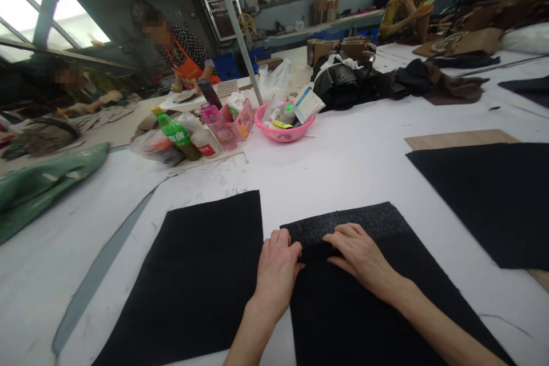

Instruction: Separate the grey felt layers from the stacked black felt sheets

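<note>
A black fabric piece [364,309] lies before me on the white tabletop, with a speckled dark-grey strip [364,222] along its far edge. At the near side of that strip the cloth is raised in a fold. My left hand [278,266] grips this fold at the fabric's left edge, fingers curled over and thumb below. A little to the right, my right hand [360,257] pinches the same fold between thumb and fingers. Beside my left hand, another black fabric piece [193,280] lies flat.
More black fabric [489,200] lies on a wooden board [463,139] at right. Farther back stand a pink basin [285,133], a green bottle [176,132] and a black bundle [343,83]. A metal pole [235,23] rises behind the basin. Several people work around the tables.
</note>
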`<action>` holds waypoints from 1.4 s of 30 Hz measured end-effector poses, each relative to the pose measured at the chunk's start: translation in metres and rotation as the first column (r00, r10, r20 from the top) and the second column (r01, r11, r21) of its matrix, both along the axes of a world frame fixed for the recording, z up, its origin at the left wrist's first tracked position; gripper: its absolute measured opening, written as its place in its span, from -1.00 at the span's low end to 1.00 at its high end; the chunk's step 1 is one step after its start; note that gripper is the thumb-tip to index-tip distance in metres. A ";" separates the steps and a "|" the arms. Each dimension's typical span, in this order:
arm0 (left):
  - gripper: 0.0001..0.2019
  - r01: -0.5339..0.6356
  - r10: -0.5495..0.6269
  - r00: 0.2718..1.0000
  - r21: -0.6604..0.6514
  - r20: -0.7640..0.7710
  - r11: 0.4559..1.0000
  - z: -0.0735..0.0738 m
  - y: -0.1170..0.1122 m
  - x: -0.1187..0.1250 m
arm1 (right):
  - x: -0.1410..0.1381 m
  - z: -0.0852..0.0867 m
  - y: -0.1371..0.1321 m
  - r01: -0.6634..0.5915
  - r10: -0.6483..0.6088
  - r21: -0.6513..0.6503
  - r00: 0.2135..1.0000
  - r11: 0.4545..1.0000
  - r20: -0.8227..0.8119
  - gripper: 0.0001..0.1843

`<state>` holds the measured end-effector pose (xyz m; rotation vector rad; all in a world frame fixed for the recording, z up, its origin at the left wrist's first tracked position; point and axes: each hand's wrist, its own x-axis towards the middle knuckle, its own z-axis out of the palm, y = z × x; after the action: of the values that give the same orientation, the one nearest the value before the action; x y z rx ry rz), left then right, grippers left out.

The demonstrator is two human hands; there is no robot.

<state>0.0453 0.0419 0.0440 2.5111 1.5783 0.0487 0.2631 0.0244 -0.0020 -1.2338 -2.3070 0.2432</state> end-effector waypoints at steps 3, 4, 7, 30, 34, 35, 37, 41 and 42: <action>-0.81 -0.014 0.014 1.000 -0.020 0.016 1.000 0.000 -0.002 -0.002 | 0.030 -0.003 0.001 0.057 -0.060 0.047 0.995 0.997 0.077 -0.45; -0.81 -0.018 0.019 1.000 -0.027 0.022 0.999 0.000 -0.002 -0.002 | 0.044 -0.004 0.000 0.076 -0.083 0.069 0.991 0.995 0.104 -0.48; -0.81 -0.028 0.029 0.999 -0.043 0.037 0.999 0.000 -0.001 -0.003 | 0.097 -0.011 -0.007 0.145 -0.173 0.159 0.969 0.977 0.177 -0.66; -0.77 0.023 -0.020 1.000 -0.150 0.023 0.988 -0.004 0.014 -0.010 | -0.025 -0.010 0.007 -0.063 0.063 -0.054 0.998 0.997 0.007 -0.66; -0.75 0.044 -0.045 0.999 -0.097 -0.004 0.994 -0.006 0.016 -0.012 | -0.018 -0.015 0.007 -0.092 0.088 -0.060 0.993 0.994 -0.076 -0.85; -0.74 0.047 -0.048 0.999 -0.084 -0.015 0.995 -0.006 0.017 -0.013 | -0.017 -0.016 0.007 -0.094 0.088 -0.063 0.992 0.994 -0.090 -0.87; -0.71 0.046 -0.048 0.998 -0.072 -0.027 0.996 -0.007 0.017 -0.014 | -0.017 -0.017 0.006 -0.088 0.080 -0.067 0.991 0.994 -0.103 -0.88; -0.74 0.020 -0.017 0.999 -0.074 0.048 0.997 -0.009 0.012 -0.019 | -0.018 -0.017 0.006 -0.082 0.069 -0.093 0.989 0.992 -0.129 -0.88; -0.77 0.013 -0.006 0.996 -0.077 0.093 0.997 -0.009 0.011 -0.021 | -0.018 -0.017 0.006 -0.084 0.071 -0.099 0.988 0.992 -0.135 -0.87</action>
<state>0.0247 0.0524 0.0345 2.4207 1.5031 0.0988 0.2449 0.0304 -0.0186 -1.1428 -2.2552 0.4638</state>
